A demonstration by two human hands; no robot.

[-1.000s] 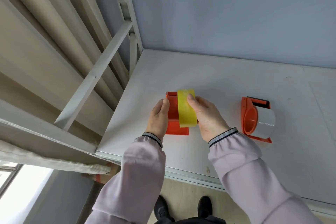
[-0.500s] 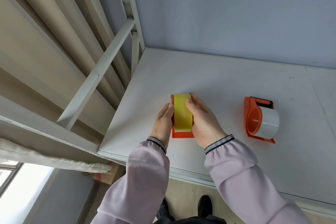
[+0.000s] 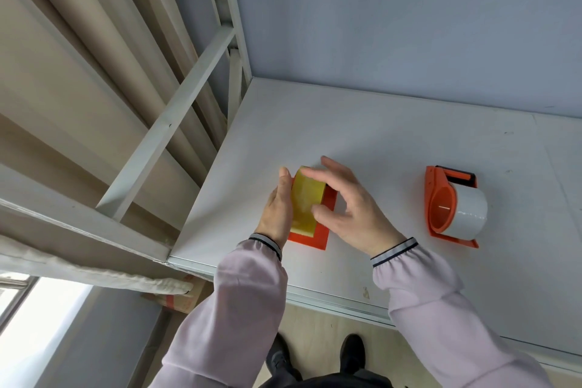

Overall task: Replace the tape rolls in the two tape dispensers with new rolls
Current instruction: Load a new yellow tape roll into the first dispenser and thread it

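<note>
Yellow tape roll on orange plastic dispenser, long axis 1-to-7 o'clock; left hand flat against it, right hand fingers spread.

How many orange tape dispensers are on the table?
2. One dispenser under the yellow roll between both hands; the other dispenser to the right, holding a white roll.

A yellow tape roll sits on edge in an orange dispenser lying flat. Well to its right, a second orange dispenser holds a white roll.
</note>
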